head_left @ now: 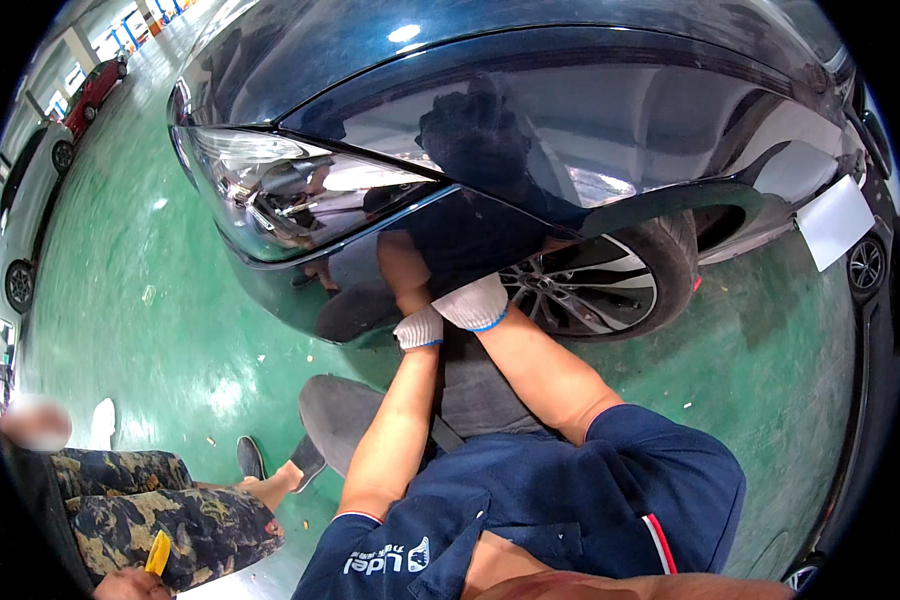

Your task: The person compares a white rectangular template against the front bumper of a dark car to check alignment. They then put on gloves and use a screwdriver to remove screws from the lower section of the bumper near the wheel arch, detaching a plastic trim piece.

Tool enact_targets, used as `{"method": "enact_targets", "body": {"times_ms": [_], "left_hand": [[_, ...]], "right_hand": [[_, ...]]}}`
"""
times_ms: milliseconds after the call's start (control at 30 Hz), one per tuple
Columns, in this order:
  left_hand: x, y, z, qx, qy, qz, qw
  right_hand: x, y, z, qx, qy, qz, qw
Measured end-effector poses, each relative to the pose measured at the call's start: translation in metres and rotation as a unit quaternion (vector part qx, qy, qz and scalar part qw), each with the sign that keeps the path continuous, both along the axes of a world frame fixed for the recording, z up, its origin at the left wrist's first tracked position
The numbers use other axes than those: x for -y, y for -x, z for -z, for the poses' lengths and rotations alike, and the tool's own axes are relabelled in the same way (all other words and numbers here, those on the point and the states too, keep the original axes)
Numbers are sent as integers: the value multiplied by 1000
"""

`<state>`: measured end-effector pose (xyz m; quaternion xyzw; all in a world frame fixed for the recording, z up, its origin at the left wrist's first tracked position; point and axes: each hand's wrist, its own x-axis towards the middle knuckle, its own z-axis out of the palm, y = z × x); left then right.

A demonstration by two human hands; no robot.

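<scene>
Both my hands wear white knit gloves with blue cuffs, at the lower edge of a dark blue car's front bumper point(360, 285). My left hand point(419, 329) is at the bumper's underside, its fingers hidden behind the edge. Close beside it, my right hand point(477, 302) reaches in at the bumper's rear corner, just ahead of the front wheel point(580, 290). Its fingers are also out of sight, so what either hand grips cannot be made out. Above them are the glossy fender point(530, 150) and the headlight point(300, 185).
A seated person in camouflage shorts point(170, 510) is at the lower left, a yellow object point(158, 552) in one hand. A white sheet point(836, 222) hangs by the car's side. Another dark car point(870, 330) stands at right; a silver car point(30, 200) and a red car point(95, 95) are at left.
</scene>
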<state>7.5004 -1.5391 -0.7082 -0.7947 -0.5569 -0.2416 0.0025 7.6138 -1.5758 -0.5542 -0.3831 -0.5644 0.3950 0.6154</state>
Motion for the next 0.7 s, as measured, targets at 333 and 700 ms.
{"method": "enact_targets", "body": {"times_ms": [333,700], "left_hand": [[15,4,4,-7,-21,0,1000],[33,2,18,-14,-109,15,994]], "right_hand": [[47,-21,-8,564,-200,251,761],[49,-14,1,615,-164,314,704]]}}
